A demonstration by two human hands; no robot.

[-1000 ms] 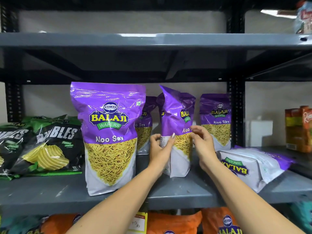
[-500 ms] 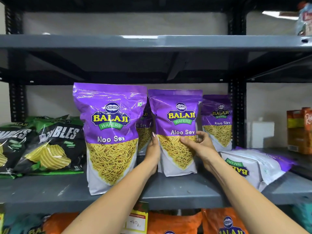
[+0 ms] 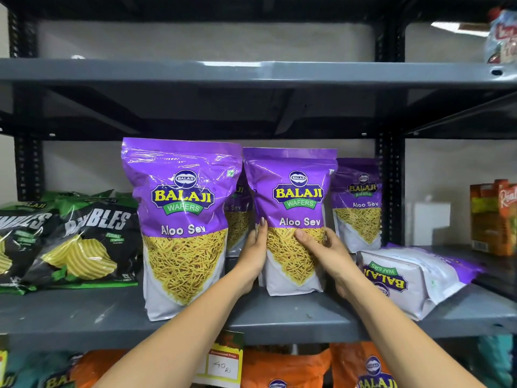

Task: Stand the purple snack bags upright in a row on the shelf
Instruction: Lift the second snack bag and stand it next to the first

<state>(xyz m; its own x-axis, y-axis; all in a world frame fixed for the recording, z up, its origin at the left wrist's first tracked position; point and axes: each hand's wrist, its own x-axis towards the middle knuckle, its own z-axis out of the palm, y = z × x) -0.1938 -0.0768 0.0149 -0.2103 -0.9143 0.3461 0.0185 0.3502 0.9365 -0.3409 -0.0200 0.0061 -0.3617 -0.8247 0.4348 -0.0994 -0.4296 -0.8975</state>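
A purple Aloo Sev bag (image 3: 293, 197) stands upright on the grey shelf (image 3: 279, 317), front facing me. My left hand (image 3: 253, 256) presses its left side and my right hand (image 3: 327, 253) grips its right side, thumb across the front. A larger-looking purple bag (image 3: 181, 219) stands upright at the front, just to its left. Another upright bag (image 3: 359, 203) stands further back on the right, and one more (image 3: 237, 217) is mostly hidden between the two front bags. A purple bag (image 3: 411, 273) lies flat on the shelf at the right.
Black and green chip bags (image 3: 70, 239) lie at the shelf's left. Orange cartons (image 3: 492, 217) stand at the far right. A black upright post (image 3: 390, 191) rises behind the bags. Orange bags (image 3: 282, 368) and a price tag (image 3: 221, 365) sit on the shelf below.
The held bag has turned from edge-on to face front and now stands squarely on the shelf. Both hands have slid to its sides.
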